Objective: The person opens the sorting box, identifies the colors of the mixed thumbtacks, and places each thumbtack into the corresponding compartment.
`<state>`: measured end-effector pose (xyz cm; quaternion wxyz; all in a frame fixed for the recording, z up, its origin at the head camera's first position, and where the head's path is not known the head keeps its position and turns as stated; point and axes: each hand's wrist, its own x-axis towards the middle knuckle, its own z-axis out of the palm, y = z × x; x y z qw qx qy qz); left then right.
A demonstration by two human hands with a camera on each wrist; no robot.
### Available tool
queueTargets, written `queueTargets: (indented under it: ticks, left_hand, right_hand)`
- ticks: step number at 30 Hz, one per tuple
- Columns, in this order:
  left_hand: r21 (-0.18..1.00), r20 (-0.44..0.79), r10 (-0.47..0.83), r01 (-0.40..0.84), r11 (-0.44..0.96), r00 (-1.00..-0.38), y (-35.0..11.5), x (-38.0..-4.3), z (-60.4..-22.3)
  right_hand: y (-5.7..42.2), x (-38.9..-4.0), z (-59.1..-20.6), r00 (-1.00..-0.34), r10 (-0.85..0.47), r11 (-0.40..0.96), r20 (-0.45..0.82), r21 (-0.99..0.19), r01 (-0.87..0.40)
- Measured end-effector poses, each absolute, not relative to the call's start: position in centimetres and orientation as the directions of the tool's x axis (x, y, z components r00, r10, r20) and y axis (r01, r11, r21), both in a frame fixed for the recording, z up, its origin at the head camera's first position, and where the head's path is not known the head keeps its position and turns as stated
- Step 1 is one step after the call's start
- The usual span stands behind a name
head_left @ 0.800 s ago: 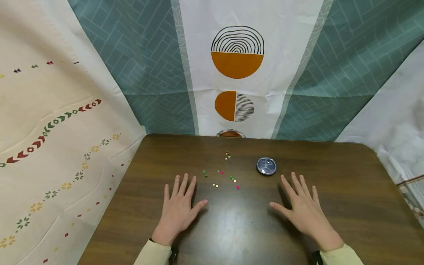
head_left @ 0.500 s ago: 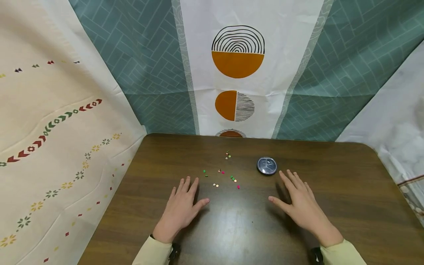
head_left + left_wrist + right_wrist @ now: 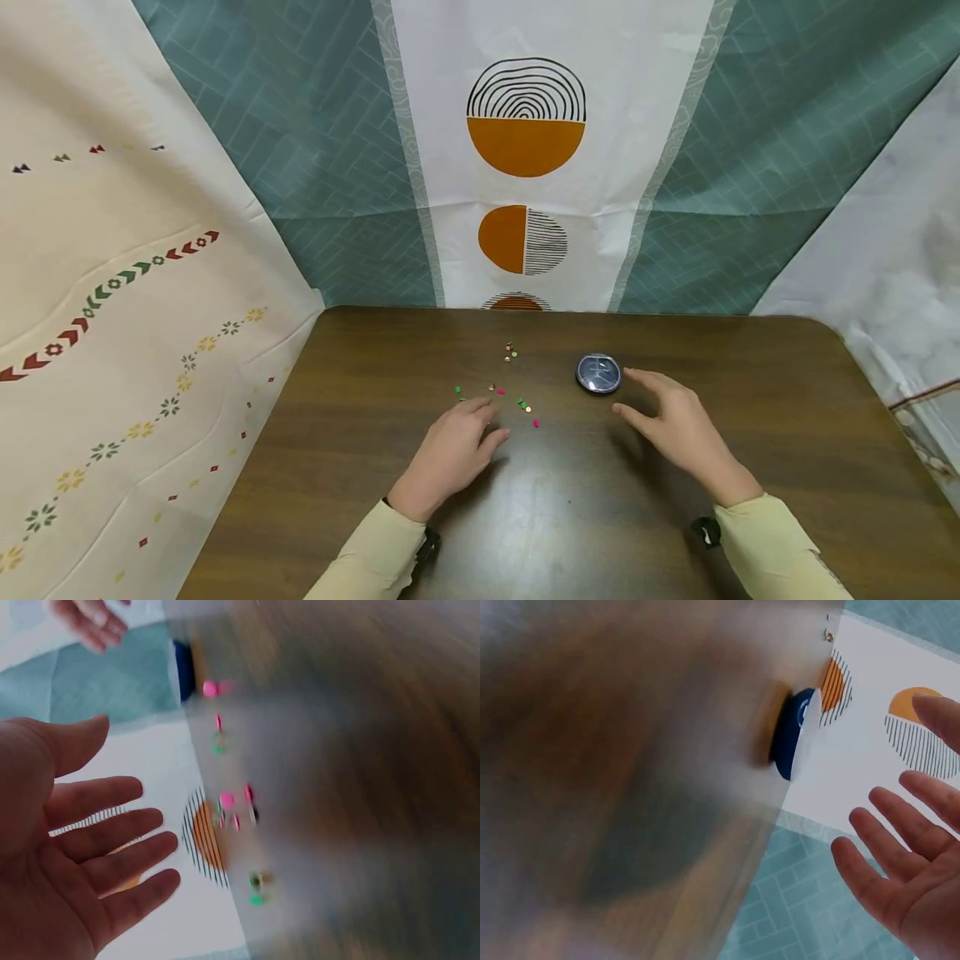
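My left hand [image 3: 452, 450] hovers over the table at the near left side of several small scattered pieces, fingers loosely bent and holding nothing. They look like thumbtacks, among them a pink one [image 3: 536, 423], a green one [image 3: 521, 402] and a gold-coloured one [image 3: 528, 409]. In the left wrist view the hand [image 3: 82, 847] is spread palm-up in the picture, another pink tack [image 3: 227, 800] beyond its fingertips. A small round dark-blue case [image 3: 598, 374] with a clear divided top stands right of the pieces. My right hand [image 3: 678, 429] reaches beside it, thumb and fingers apart, its fingertips near the case's right edge.
The brown wooden table [image 3: 360, 358] has rounded far corners. Behind it hangs a teal and white curtain [image 3: 600, 250] with orange half circles. A cream patterned cloth [image 3: 150, 350] borders the left side, and a white cloth [image 3: 885, 275] the right.
My left hand has moved right and forward toward the small pieces, its fingers now more bent. My right hand has moved forward to the case, its fingers drawn closer together.
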<state>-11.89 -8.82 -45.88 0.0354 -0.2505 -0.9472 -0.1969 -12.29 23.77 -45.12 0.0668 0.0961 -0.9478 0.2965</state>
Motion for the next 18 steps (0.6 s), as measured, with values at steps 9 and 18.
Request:
queueTargets:
  ticks: [9,18]
  left_hand:
    - [0.28,0.166,0.563,0.586,0.761,-0.81,-4.1,-12.9,-45.8]
    - [0.198,0.164,0.638,0.659,0.726,-0.752,-0.9,-13.8,-45.2]
  right_hand:
    - [24.6,-15.6,-45.7,-0.991,-0.121,0.841,0.056,-0.525,-0.132]
    - [25.5,-18.6,-48.1,-0.98,-0.195,0.783,0.028,-0.598,-0.173]
